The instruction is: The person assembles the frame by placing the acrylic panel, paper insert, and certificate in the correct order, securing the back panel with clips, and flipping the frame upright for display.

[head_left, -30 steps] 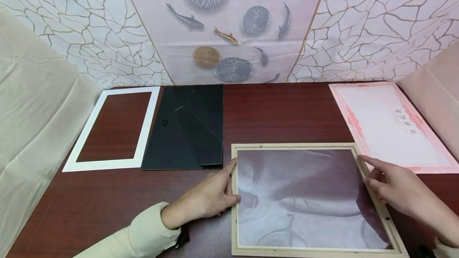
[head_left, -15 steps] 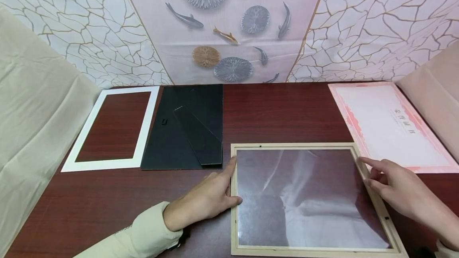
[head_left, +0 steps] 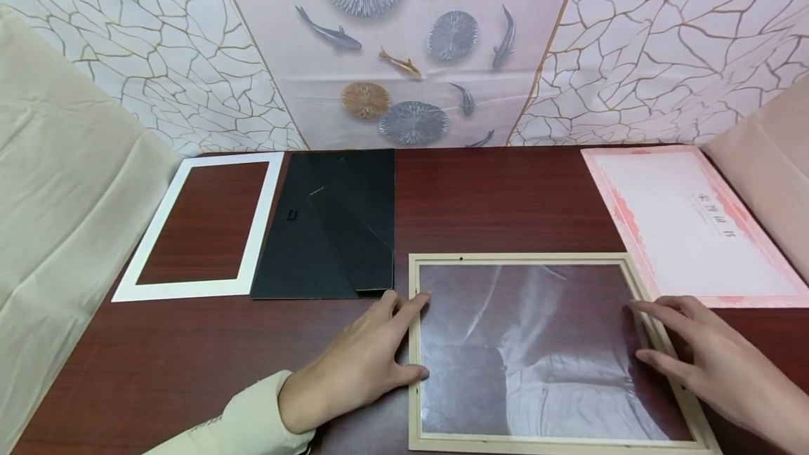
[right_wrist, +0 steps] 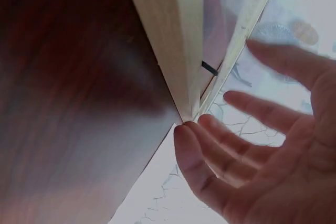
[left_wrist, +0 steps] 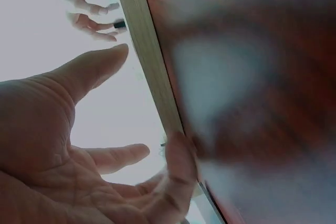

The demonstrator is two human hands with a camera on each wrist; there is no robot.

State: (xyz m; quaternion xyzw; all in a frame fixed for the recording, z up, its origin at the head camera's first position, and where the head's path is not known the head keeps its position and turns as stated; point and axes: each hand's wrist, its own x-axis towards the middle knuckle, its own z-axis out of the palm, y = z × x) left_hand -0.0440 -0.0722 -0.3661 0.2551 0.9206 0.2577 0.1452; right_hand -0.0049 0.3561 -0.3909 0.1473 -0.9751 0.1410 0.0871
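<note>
A pale wooden picture frame [head_left: 518, 258] lies flat on the table, with a clear, wrinkled sheet [head_left: 468, 392] inside its rim. My left hand [head_left: 354, 364] is at the frame's left side, thumb and index finger spread apart over the rim. At the opposite side, my right hand [head_left: 711, 353] reaches over the right rim with loosely bent fingers, their tips above the sheet's edge. In the left wrist view the left fingers [left_wrist: 181, 156] are beside the wooden rim [left_wrist: 149, 51]. The right wrist view has the right hand [right_wrist: 262, 135] near a frame corner. Neither hand grips anything.
Left of the frame lies a black backing board [head_left: 316, 251] with a folded stand [head_left: 354, 244]. A white mat border [head_left: 249, 251] lies farther left. The pink-edged certificate [head_left: 695, 230] rests at the back right, close to the frame's corner. Patterned cloth [head_left: 411, 41] hangs behind the table.
Both hands have loosened from the frame's sides, and their fingertips have shifted inward over the rim. Reflections on the clear sheet differ; the frame lies in about the same place.
</note>
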